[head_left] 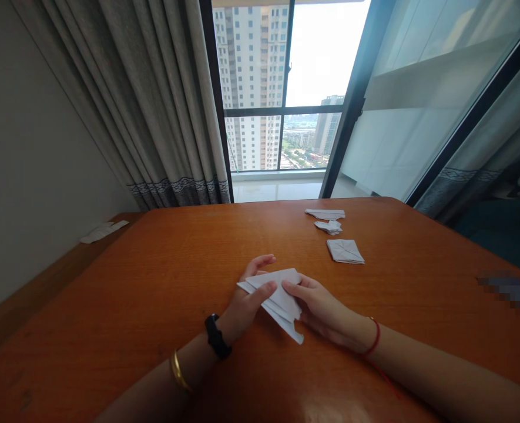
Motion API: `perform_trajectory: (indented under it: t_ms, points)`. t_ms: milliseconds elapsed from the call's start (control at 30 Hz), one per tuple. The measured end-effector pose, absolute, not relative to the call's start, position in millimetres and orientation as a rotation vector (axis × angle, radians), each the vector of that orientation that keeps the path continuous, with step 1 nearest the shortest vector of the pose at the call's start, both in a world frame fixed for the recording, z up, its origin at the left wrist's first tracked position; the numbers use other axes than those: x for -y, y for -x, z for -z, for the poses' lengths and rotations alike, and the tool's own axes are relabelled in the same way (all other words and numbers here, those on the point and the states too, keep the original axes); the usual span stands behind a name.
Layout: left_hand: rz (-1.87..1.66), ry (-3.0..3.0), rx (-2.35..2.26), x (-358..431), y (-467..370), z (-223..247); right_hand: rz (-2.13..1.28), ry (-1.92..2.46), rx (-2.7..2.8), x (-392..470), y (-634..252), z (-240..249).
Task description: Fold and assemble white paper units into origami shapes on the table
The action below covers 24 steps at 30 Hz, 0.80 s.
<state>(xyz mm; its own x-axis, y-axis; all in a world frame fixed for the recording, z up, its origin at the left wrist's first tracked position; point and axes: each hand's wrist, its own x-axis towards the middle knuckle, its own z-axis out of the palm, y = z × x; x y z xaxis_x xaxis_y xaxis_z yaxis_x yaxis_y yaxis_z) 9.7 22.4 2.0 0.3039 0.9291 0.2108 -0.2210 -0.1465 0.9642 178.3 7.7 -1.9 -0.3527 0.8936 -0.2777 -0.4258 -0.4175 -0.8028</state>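
Note:
Between my hands is a folded white paper [281,299], layered into a roughly triangular shape with one narrow corner pointing down toward me. My left hand [248,296] grips its left side, thumb on top and the other fingers mostly hidden underneath. One left finger sticks out past the far edge. From the right, my right hand [315,299] pinches the paper with the thumb on its upper face; its other fingers are behind. The paper is held just over the brown wooden table [175,264].
Beyond my right hand lie a folded paper square [345,251], a small folded paper piece [329,227] and a flat paper strip [325,214]. Another white paper [103,231] rests on the ledge at the left wall. A blurred patch [513,294] covers something at the right edge.

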Motion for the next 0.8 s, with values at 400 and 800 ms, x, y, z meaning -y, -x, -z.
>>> perform_trajectory:
  t_ms: [400, 800]
  points:
    - [-1.337, -1.018, -0.73, -24.1, -15.9, -5.3, -2.285, 0.65, 0.77, 8.1, -167.9, 5.8]
    - [-0.939, -1.087, -0.962, -33.2, -15.5, 8.0, -1.6, 1.014, 0.878, -15.5, -186.2, -7.3]
